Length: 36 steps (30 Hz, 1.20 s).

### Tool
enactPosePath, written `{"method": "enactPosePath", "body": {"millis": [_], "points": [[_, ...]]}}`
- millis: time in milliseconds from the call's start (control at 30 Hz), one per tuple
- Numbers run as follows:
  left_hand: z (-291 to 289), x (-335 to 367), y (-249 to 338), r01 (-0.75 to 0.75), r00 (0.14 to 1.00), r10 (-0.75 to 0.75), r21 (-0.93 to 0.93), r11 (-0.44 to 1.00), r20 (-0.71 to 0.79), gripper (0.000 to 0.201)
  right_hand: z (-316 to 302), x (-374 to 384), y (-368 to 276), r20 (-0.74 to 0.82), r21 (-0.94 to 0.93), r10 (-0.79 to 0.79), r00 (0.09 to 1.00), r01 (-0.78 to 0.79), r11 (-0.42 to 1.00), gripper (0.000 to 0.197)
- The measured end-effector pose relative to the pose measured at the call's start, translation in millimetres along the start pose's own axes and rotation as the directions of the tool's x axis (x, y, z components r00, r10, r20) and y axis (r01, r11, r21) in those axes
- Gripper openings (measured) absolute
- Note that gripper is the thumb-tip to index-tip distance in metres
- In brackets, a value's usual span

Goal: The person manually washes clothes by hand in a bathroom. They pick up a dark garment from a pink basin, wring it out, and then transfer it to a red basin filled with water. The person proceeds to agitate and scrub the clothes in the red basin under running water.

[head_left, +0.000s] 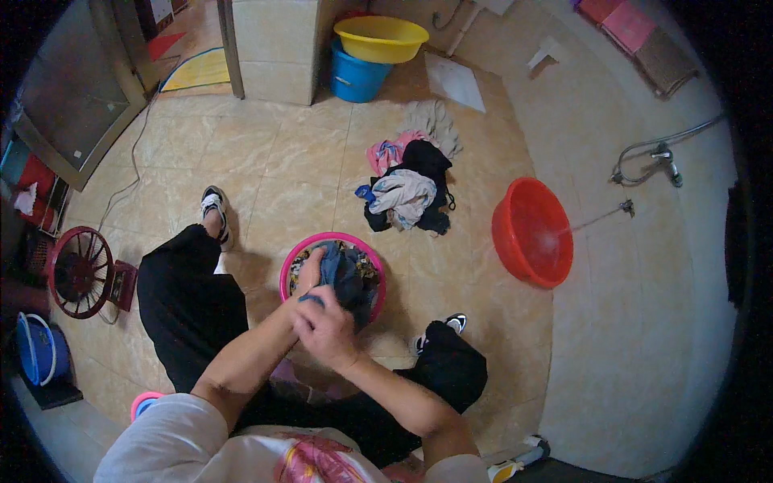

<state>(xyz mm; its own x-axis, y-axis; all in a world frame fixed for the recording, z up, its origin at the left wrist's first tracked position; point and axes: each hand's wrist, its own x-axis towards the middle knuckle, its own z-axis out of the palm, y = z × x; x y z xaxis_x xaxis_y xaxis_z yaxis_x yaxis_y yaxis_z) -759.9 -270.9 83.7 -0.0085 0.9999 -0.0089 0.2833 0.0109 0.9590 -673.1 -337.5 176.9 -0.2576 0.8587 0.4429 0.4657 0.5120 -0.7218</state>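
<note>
A dark blue-grey wet-looking cloth (348,278) hangs over a pink-rimmed basin (382,266) on the floor between my legs. My right hand (324,324) is closed on a bunched fold of this cloth, crossing in front of my left wrist. Just beyond it, my left hand (309,272) grips the cloth from its left side, thumb side showing and most fingers hidden. Under the cloth, patterned fabric or contents of mixed brown and white show inside the basin, too small to make out.
A heap of clothes (407,193) lies on the tiles ahead. At right, water from a wall tap (626,208) runs into a red basin (507,233). A yellow basin (382,39) sits on a blue bucket (354,76) at the back. A fan (80,272) stands left.
</note>
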Motion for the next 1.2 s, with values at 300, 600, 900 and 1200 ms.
{"method": "enactPosePath", "body": {"millis": [300, 600, 900, 1200], "points": [[15, -6, -18, 0.350, 0.935, -0.318, -0.564, 0.748, 0.158, 0.031, 3, 0, 15, 0.040, -0.072, 0.133, 0.990, -0.130, 0.989, 0.015], [16, -8, 37, 0.588, 0.710, -0.584, -0.788, 0.184, 0.393, 0.032, -9, 20, 60, -0.224, -0.227, 0.164, 0.961, -0.215, 0.950, 0.011], [16, -16, 65, 0.639, 0.643, -0.653, -0.750, 0.168, 0.401, 0.030, -20, 26, 83, -0.267, -0.233, 0.237, 0.934, -0.301, 0.925, 0.013], [19, -18, 44, 0.626, 0.676, -0.570, -0.772, 0.110, 0.467, 0.032, -15, 24, 75, -0.216, -0.208, 0.150, 0.965, -0.196, 0.958, 0.009]]}}
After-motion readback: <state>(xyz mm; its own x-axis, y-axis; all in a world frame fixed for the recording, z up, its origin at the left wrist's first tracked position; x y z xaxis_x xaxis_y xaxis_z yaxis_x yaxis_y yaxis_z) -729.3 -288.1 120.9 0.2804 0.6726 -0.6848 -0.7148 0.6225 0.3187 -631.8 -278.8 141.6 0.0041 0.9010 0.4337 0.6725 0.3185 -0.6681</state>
